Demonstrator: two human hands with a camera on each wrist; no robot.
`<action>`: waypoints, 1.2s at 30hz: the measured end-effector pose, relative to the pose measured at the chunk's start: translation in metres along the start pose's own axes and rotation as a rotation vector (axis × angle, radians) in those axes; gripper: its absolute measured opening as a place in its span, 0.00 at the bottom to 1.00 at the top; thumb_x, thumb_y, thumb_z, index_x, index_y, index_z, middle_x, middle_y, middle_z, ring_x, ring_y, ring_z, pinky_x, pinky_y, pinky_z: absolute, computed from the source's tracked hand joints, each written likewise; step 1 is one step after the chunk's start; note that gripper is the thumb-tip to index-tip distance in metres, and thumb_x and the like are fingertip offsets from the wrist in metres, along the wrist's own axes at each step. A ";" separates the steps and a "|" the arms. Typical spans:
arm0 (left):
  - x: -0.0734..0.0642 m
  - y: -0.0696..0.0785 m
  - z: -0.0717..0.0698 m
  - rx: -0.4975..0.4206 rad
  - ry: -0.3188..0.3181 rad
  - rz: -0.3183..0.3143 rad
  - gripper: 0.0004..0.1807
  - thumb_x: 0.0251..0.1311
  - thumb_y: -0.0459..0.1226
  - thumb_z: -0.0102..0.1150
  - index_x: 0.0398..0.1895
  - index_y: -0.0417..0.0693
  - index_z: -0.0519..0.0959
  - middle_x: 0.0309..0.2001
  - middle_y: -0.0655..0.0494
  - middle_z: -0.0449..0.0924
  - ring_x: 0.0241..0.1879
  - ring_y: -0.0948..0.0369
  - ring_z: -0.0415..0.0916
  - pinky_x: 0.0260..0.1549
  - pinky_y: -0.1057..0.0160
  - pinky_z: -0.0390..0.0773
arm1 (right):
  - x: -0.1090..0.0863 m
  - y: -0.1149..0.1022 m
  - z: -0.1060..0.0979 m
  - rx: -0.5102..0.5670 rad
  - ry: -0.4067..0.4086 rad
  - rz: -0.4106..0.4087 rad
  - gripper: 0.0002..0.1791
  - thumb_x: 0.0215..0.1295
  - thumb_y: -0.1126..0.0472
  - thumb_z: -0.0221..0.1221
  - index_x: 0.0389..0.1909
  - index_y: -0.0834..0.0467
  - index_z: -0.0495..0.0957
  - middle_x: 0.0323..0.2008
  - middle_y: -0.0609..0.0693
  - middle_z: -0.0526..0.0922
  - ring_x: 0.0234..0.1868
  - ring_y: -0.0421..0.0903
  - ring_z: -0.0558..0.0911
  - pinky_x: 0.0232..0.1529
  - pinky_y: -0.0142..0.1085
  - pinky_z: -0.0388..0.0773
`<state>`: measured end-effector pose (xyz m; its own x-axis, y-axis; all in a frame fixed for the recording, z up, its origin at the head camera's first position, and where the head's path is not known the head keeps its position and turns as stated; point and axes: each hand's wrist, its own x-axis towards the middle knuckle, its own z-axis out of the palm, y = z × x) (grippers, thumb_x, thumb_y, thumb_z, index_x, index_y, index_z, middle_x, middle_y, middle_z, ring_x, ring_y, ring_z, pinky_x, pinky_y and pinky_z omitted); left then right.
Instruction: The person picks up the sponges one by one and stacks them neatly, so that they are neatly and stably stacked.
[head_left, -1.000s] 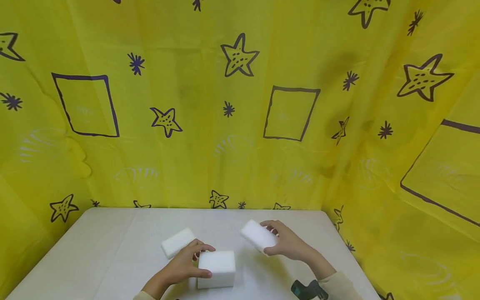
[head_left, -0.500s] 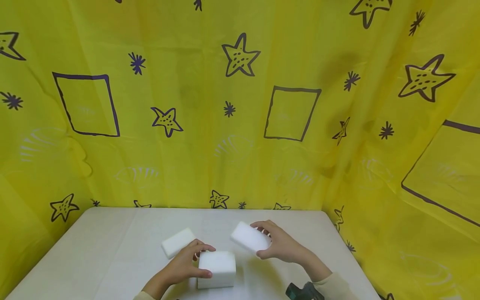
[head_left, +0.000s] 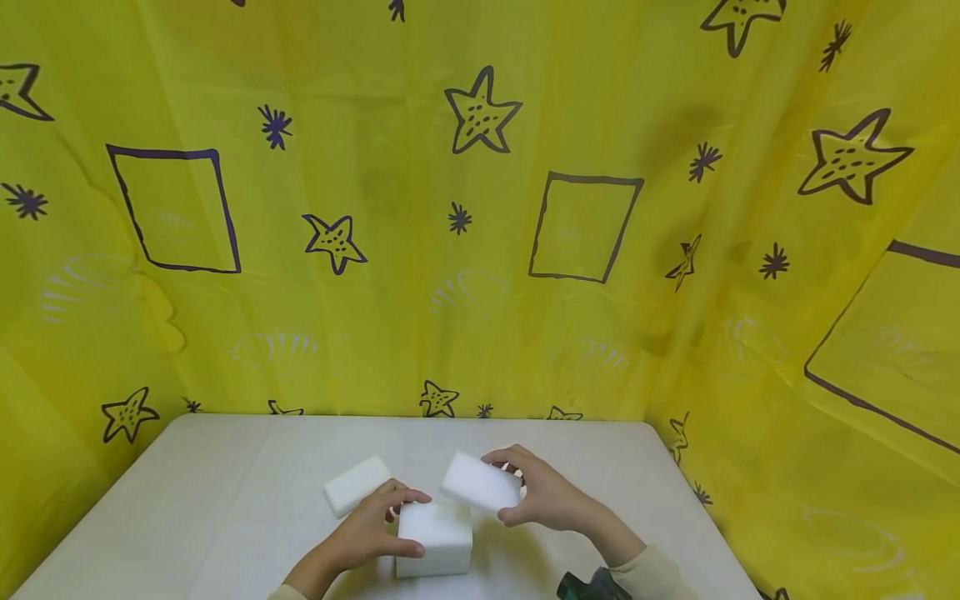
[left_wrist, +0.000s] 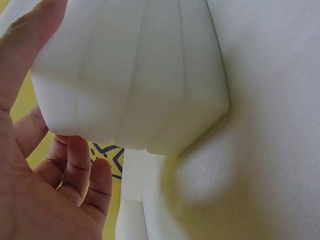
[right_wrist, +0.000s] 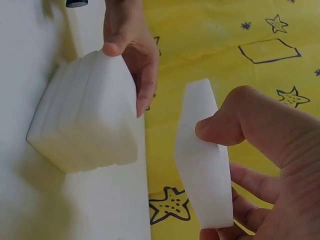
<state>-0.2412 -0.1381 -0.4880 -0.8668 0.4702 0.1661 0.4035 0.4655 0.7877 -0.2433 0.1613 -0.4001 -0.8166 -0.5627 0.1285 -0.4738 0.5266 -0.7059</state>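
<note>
A stack of several white sponge blocks (head_left: pixel 441 560) stands on the table; its layers show in both wrist views. My left hand (head_left: pixel 367 529) holds the stack's upper left side, thumb at the front and fingers at the back. In my right hand (head_left: pixel 553 498) a single white sponge block (head_left: pixel 480 482) is gripped by its right end, between thumb and fingers. It hangs tilted in the air, just behind and right of the stack's top, and apart from it in the right wrist view. Another white sponge block (head_left: pixel 352 487) lies behind my left hand, which covers its near end.
The white table (head_left: pixel 225 500) carries the blocks. A yellow curtain (head_left: pixel 390 333) with drawn stars and squares stands along its back and sides. A dark green device (head_left: pixel 592 586) sits by my right wrist.
My right hand has moved left with its sponge block, bringing it closer to the stack. The left hand and the stack have stayed in place.
</note>
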 end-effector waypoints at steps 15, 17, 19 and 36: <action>-0.004 -0.005 0.002 0.016 0.046 0.067 0.36 0.42 0.47 0.79 0.56 0.46 0.79 0.46 0.58 0.72 0.42 0.68 0.67 0.40 0.64 0.72 | 0.009 -0.001 0.016 0.028 -0.054 -0.009 0.37 0.44 0.65 0.72 0.60 0.51 0.74 0.48 0.46 0.73 0.51 0.47 0.71 0.46 0.33 0.74; -0.005 -0.005 0.001 0.010 0.043 0.062 0.36 0.42 0.47 0.79 0.57 0.46 0.78 0.46 0.58 0.72 0.42 0.68 0.67 0.40 0.64 0.72 | 0.010 -0.001 0.018 0.025 -0.057 -0.006 0.37 0.44 0.65 0.71 0.61 0.51 0.74 0.49 0.45 0.73 0.51 0.46 0.71 0.47 0.33 0.74; -0.006 -0.004 0.001 0.005 0.038 0.053 0.36 0.42 0.47 0.79 0.57 0.46 0.78 0.46 0.58 0.72 0.42 0.67 0.67 0.40 0.64 0.72 | 0.010 -0.001 0.020 0.025 -0.059 -0.006 0.37 0.44 0.65 0.71 0.60 0.51 0.74 0.49 0.45 0.73 0.52 0.46 0.71 0.47 0.34 0.74; -0.008 -0.006 0.001 -0.009 0.039 0.037 0.36 0.43 0.46 0.79 0.57 0.42 0.78 0.47 0.57 0.72 0.43 0.67 0.68 0.41 0.64 0.73 | 0.017 -0.004 0.035 0.036 -0.127 -0.020 0.37 0.42 0.66 0.71 0.60 0.51 0.75 0.50 0.44 0.74 0.52 0.41 0.73 0.50 0.33 0.72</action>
<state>-0.2366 -0.1440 -0.4942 -0.8620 0.4577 0.2181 0.4332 0.4415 0.7857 -0.2438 0.1274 -0.4195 -0.7578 -0.6502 0.0546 -0.4752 0.4926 -0.7291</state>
